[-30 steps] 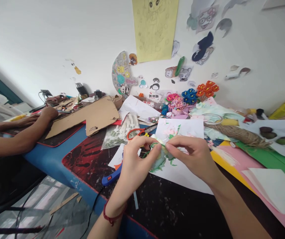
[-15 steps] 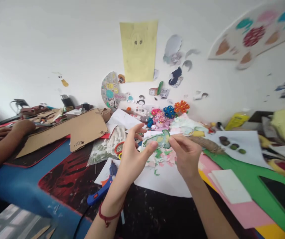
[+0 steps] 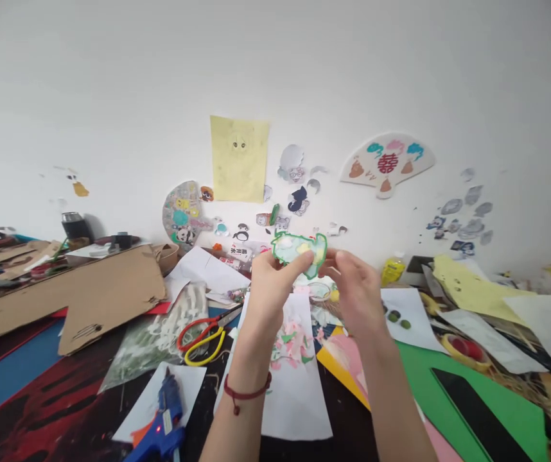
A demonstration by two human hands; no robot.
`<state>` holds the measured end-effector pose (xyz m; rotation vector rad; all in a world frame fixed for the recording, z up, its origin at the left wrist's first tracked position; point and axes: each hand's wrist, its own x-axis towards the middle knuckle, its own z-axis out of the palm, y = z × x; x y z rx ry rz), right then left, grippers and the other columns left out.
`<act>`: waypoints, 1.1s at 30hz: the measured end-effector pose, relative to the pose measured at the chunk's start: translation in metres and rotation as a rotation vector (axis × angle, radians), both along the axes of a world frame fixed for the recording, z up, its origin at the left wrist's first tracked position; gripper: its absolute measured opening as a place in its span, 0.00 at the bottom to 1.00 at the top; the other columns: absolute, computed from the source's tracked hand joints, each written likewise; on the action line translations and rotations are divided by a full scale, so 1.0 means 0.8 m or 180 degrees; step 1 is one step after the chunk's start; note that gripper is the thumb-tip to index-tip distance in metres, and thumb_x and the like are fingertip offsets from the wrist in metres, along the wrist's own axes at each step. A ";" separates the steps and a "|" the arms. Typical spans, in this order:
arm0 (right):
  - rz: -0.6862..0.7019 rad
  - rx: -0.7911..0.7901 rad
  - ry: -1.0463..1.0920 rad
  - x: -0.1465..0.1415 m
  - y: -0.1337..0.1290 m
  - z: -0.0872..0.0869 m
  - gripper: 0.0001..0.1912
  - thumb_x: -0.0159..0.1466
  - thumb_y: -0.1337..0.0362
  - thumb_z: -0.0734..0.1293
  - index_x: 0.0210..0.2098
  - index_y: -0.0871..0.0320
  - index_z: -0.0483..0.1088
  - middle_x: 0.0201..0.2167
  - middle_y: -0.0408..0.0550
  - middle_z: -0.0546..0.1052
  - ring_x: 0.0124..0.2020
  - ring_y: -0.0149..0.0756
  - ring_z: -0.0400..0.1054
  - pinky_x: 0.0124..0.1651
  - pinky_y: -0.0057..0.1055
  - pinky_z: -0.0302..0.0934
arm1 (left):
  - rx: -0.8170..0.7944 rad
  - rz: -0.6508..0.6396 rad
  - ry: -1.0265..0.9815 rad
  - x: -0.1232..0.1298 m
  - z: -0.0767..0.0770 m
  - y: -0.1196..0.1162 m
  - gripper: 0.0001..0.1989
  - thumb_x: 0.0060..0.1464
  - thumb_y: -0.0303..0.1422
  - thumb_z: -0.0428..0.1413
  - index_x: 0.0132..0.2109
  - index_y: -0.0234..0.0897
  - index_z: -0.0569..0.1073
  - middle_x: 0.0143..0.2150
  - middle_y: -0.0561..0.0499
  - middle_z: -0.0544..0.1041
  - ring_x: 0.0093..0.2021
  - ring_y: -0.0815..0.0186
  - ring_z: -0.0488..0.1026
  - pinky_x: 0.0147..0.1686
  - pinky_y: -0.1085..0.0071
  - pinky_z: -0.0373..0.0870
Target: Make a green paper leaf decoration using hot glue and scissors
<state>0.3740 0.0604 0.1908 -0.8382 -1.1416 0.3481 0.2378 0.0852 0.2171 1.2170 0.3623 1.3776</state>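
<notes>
My left hand (image 3: 275, 279) holds up a small paper cutout (image 3: 299, 247) with a green outline and pale green and yellow patches, its thumb pressed across the front. My right hand (image 3: 357, 282) is beside the cutout's right edge, thumb apart from it and fingers loosely bent. Some right fingertips reach the edge or pass behind it; whether they touch is unclear. Below lies a white paper sheet (image 3: 299, 404) strewn with pink and green paper scraps (image 3: 292, 346). Red-and-yellow scissors (image 3: 205, 340) lie to the left, nearer than a plastic bag.
A blue glue gun (image 3: 164, 417) rests on white paper at front left. Cardboard (image 3: 112, 295) spreads across the left. On the right are green sheet material (image 3: 415, 372), a black phone-like slab (image 3: 478, 410) and a tape roll (image 3: 468, 353). Paper cutouts and a fan (image 3: 386, 163) hang on the wall.
The cutout has been raised and is now gripped by my left hand. My right hand has loosened from its pinch on it. The view has shifted right and up; another person's arm has left it.
</notes>
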 end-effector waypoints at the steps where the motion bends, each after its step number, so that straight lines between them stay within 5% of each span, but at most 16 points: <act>1: 0.0091 -0.0084 -0.0080 0.011 -0.001 0.005 0.17 0.65 0.50 0.69 0.38 0.58 0.80 0.28 0.47 0.77 0.31 0.37 0.71 0.39 0.37 0.69 | 0.0045 -0.0041 0.0119 0.000 0.003 0.002 0.06 0.49 0.31 0.67 0.32 0.33 0.80 0.30 0.52 0.80 0.31 0.68 0.74 0.34 0.72 0.70; 6: 0.0278 -0.0495 -0.0511 0.043 -0.014 0.016 0.14 0.63 0.52 0.73 0.29 0.55 0.79 0.24 0.43 0.75 0.29 0.35 0.69 0.37 0.31 0.67 | 0.0346 -0.0105 0.0737 0.006 -0.004 0.013 0.09 0.48 0.33 0.66 0.27 0.35 0.76 0.26 0.52 0.76 0.27 0.68 0.71 0.27 0.71 0.66; 12: 0.0031 -0.0724 -0.0572 0.030 -0.022 0.020 0.13 0.60 0.56 0.75 0.24 0.56 0.76 0.21 0.43 0.72 0.26 0.33 0.66 0.29 0.29 0.63 | 0.0478 0.0015 0.0928 0.010 -0.013 0.029 0.13 0.49 0.35 0.65 0.25 0.36 0.71 0.23 0.54 0.70 0.24 0.70 0.66 0.24 0.72 0.63; 20: -0.0135 -0.0445 -0.0571 0.015 -0.013 0.016 0.11 0.60 0.59 0.75 0.24 0.56 0.78 0.21 0.44 0.74 0.26 0.34 0.68 0.30 0.30 0.65 | 0.0605 0.0139 0.0732 0.007 -0.011 0.033 0.14 0.52 0.39 0.65 0.26 0.37 0.73 0.24 0.53 0.73 0.28 0.66 0.71 0.26 0.70 0.67; 28: 0.0175 -0.0688 -0.0560 0.012 -0.017 0.015 0.11 0.62 0.56 0.75 0.26 0.55 0.80 0.22 0.44 0.77 0.28 0.33 0.72 0.31 0.28 0.68 | 0.0587 0.0094 0.0577 0.000 -0.013 0.036 0.15 0.52 0.40 0.66 0.25 0.38 0.72 0.24 0.52 0.74 0.29 0.64 0.72 0.27 0.69 0.67; 33: 0.0052 -0.0620 -0.0467 0.005 -0.014 0.015 0.07 0.59 0.61 0.77 0.26 0.55 0.80 0.22 0.43 0.77 0.26 0.31 0.70 0.30 0.27 0.67 | 0.0599 0.0080 0.0607 -0.002 -0.015 0.040 0.16 0.52 0.40 0.65 0.24 0.38 0.70 0.23 0.54 0.70 0.26 0.67 0.68 0.25 0.70 0.62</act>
